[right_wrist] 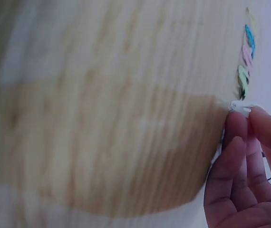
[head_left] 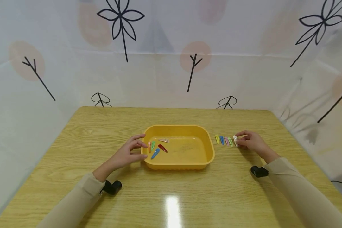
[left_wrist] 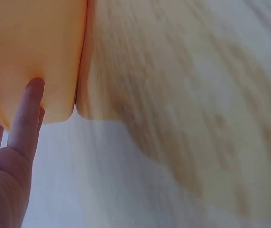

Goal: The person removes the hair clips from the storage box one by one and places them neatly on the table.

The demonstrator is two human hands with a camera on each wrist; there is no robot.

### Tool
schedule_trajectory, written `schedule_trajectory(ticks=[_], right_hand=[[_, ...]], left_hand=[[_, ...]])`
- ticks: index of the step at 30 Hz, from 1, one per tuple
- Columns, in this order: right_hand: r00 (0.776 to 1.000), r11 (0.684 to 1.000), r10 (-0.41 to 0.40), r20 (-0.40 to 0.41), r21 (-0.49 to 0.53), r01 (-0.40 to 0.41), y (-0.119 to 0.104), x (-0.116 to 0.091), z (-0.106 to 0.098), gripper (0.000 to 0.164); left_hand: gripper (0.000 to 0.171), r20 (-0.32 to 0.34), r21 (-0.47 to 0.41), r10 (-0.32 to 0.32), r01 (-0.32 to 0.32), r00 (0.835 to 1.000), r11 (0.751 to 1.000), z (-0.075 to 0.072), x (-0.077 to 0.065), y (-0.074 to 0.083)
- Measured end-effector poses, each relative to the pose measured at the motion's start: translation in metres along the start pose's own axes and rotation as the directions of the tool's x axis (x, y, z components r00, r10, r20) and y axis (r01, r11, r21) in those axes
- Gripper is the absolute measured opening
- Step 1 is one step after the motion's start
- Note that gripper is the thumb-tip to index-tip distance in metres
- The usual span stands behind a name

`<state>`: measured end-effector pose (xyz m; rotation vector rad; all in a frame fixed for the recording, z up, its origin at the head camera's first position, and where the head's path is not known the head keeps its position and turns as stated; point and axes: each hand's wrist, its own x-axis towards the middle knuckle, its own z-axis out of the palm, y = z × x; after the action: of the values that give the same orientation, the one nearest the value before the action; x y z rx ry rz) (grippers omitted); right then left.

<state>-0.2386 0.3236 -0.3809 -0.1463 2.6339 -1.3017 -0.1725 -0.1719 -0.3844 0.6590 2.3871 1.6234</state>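
My right hand (head_left: 252,141) pinches a white hair clip (head_left: 235,141) between fingers and thumb at the right end of a row of clips. The right wrist view shows this white clip (right_wrist: 240,108) at the fingertips. Beside it in the row lie light green (head_left: 230,142), pink (head_left: 226,141), blue (head_left: 222,140) and yellow (head_left: 217,139) clips. My left hand (head_left: 129,150) rests its loosely spread fingers at the left rim of a yellow tray (head_left: 176,166). In the left wrist view one finger (left_wrist: 28,111) overlaps the tray wall (left_wrist: 54,57).
Inside the tray's left part lie an orange clip (head_left: 149,147), a green clip (head_left: 153,145), a blue clip (head_left: 155,153), a dark red clip (head_left: 162,148) and a pale pink clip (head_left: 164,140). The wooden table (head_left: 211,196) ends at a patterned cloth (head_left: 159,79) behind.
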Motion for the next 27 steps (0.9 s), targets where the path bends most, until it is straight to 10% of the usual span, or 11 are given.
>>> schedule_trajectory(ticks=[27], right_hand=[[0.999, 0.998, 0.026, 0.028, -0.063, -0.024, 0.0045, 0.0056, 0.0008, 0.040]], left_hand=[[0.033, -0.002, 0.008, -0.002, 0.002, 1.000, 1.000, -0.0005, -0.0003, 0.0004]])
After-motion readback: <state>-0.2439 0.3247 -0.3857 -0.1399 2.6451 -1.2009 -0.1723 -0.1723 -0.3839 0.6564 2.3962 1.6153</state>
